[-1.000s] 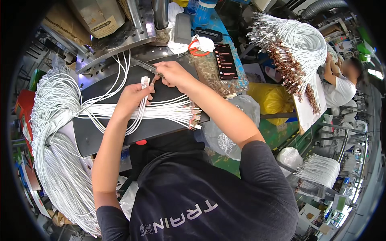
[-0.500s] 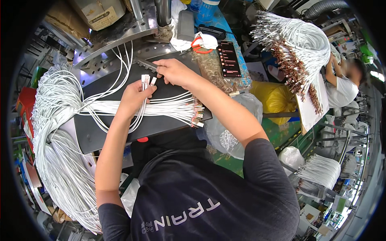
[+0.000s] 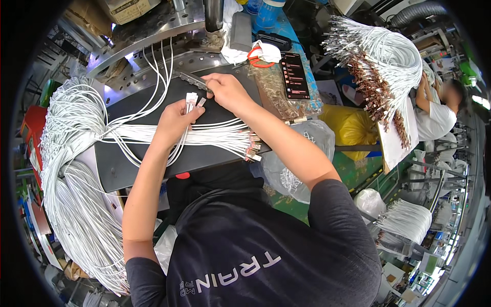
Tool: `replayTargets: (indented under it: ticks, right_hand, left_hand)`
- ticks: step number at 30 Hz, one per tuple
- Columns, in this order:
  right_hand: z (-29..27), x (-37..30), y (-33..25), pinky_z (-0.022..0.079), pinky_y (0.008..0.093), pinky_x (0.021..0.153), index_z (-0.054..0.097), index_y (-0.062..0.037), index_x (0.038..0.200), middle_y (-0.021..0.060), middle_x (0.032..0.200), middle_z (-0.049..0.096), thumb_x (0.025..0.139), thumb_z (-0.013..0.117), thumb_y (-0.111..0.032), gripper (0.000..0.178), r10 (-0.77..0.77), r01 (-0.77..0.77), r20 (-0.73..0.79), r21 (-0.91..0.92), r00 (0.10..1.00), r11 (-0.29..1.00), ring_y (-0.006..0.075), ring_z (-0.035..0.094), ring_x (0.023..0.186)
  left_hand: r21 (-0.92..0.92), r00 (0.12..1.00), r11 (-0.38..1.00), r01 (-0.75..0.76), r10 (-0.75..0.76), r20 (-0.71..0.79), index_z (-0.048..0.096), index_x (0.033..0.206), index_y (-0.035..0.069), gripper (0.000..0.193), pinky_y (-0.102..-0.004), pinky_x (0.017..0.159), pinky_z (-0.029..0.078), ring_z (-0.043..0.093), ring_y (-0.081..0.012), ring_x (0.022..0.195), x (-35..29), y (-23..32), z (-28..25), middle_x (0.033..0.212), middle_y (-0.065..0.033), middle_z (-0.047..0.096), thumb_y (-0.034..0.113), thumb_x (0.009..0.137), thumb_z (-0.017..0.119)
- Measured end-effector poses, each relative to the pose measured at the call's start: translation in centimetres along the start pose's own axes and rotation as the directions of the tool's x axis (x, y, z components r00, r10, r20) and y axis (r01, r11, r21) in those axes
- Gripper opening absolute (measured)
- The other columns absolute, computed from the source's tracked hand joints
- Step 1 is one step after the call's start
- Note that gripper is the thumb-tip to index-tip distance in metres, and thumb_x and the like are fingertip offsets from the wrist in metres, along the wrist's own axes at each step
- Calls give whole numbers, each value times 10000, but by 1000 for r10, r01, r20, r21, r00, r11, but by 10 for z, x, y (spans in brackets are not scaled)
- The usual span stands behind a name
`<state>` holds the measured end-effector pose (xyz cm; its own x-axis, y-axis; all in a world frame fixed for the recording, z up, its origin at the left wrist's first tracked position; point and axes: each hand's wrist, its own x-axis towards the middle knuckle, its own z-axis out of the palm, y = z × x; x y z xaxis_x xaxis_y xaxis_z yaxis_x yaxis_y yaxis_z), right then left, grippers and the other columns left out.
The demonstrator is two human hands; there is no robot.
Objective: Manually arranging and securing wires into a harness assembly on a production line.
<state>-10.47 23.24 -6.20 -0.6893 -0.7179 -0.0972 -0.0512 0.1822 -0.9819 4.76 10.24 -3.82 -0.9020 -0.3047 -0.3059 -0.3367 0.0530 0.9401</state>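
My left hand pinches a few white cables near their ends, and their white connectors stick up past the fingers. One connector leans apart from the others, toward the right. My right hand is closed on the near end of a narrow grey metal bar with notches along it. Whether that bar is loose or fixed at its far end I cannot tell. Below both hands a flat bundle of white cables lies across the black work surface, with white and reddish connector ends at its right.
A thick mass of white cables hangs at the left. Ahead stands a perforated metal machine plate. Orange-handled scissors and a phone lie at the back right. A clear plastic bag hangs beyond the right table edge; another person works farther right.
The view has shifted slightly. My right hand, with the metal bar, sits a little farther right, and the connectors in my left hand have tilted slightly to the right. Both grips stay closed.
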Motion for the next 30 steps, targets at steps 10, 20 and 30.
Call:
replayTargets:
  ticks: [10, 20, 30]
  right_hand:
    - [-1, 0, -3, 532, 321, 750, 707, 23, 1180, 124, 815, 735, 933, 545, -208, 375, -10, 10, 7, -45, 1000, 999, 195, 718, 777]
    - [-7, -3, 1, 335, 218, 492, 692, -53, 1246, 16, 823, 640, 1007, 514, -184, 326, 39, -47, 48, 165, 998, 985, 56, 446, 560]
    - [-1, -10, -14, 360, 215, 532, 689, -46, 1254, 14, 813, 627, 1005, 491, -156, 337, 124, -136, 97, 139, 988, 981, 54, 461, 608]
  left_hand:
    - [-40, 1000, 999, 24, -24, 3, 703, 1029, 41, 196, -210, 587, 416, 519, -41, 639, -1, 1, -3, 770, 49, 603, 216, 949, 734]
    - [132, 998, 989, -67, 65, 25, 694, 993, 29, 184, -255, 633, 444, 538, -67, 684, -2, 1, -1, 766, 25, 605, 196, 922, 728]
    - [3, 997, 998, 63, -63, 54, 724, 982, -18, 213, -255, 668, 506, 622, -102, 714, 3, 5, -9, 810, -37, 688, 188, 930, 709]
